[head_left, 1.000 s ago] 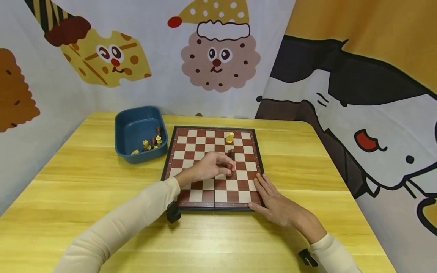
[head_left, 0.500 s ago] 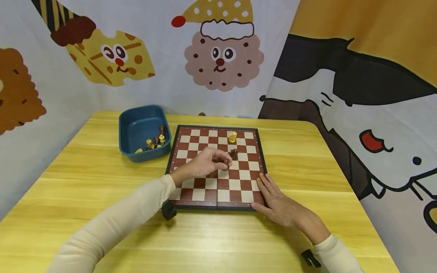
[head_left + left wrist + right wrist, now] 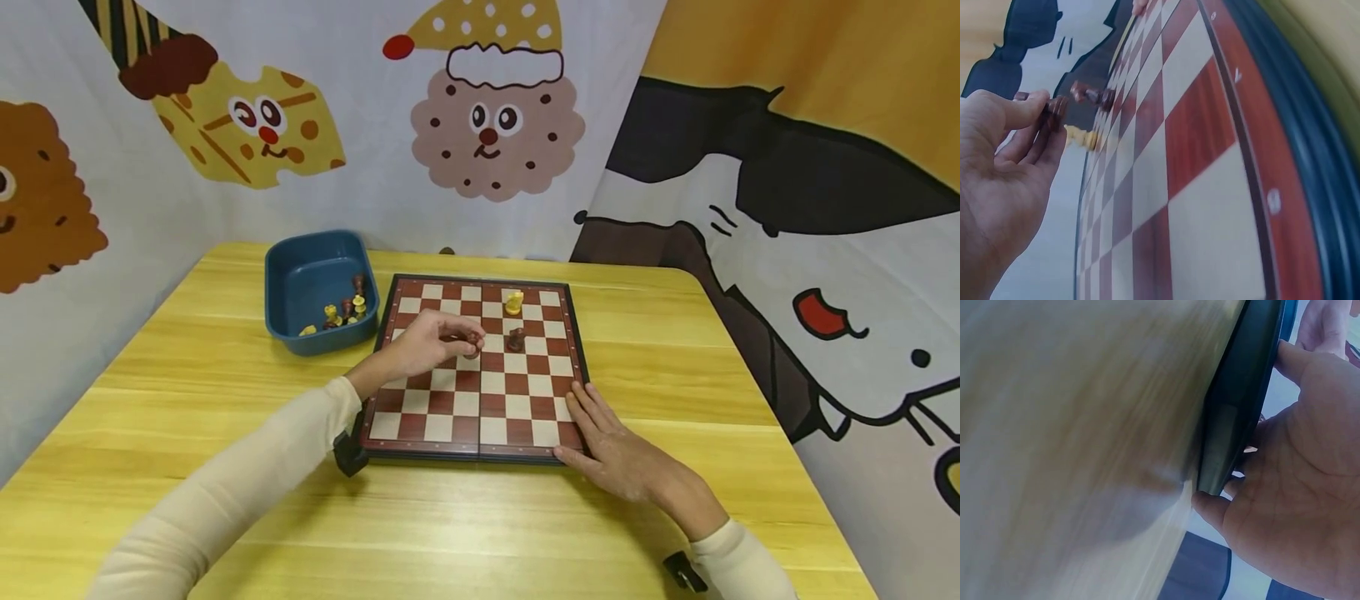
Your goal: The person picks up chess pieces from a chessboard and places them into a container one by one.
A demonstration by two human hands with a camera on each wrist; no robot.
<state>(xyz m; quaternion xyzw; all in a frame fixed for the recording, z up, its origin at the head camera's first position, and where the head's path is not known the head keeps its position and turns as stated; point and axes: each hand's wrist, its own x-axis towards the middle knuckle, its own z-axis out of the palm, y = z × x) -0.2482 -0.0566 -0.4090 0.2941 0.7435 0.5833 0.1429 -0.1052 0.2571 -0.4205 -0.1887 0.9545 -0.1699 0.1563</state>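
Observation:
My left hand (image 3: 426, 343) pinches a dark brown chess piece (image 3: 473, 343) between thumb and fingers, over the middle of the chessboard (image 3: 467, 404). In the left wrist view the held piece (image 3: 1055, 111) lies partly hidden by the fingers. Just right of it a dark brown knight (image 3: 515, 339) stands on the board. Behind that is a yellow knight (image 3: 513, 302), near the far edge. My right hand (image 3: 618, 454) rests at the board's near right corner, fingers straight along the right side and thumb at the front edge. The right wrist view shows its fingertips touching the board's dark side (image 3: 1225, 434).
A blue plastic bin (image 3: 322, 342) stands left of the board, with several yellow and brown chess pieces in its near right part. Wooden tabletop (image 3: 480, 525) surrounds the board. A cartoon-printed cloth (image 3: 360, 217) hangs behind the table.
My left hand has moved left and slightly back with the brown piece, uncovering the brown knight. My right hand stays at the board's corner. The head view has shifted a little.

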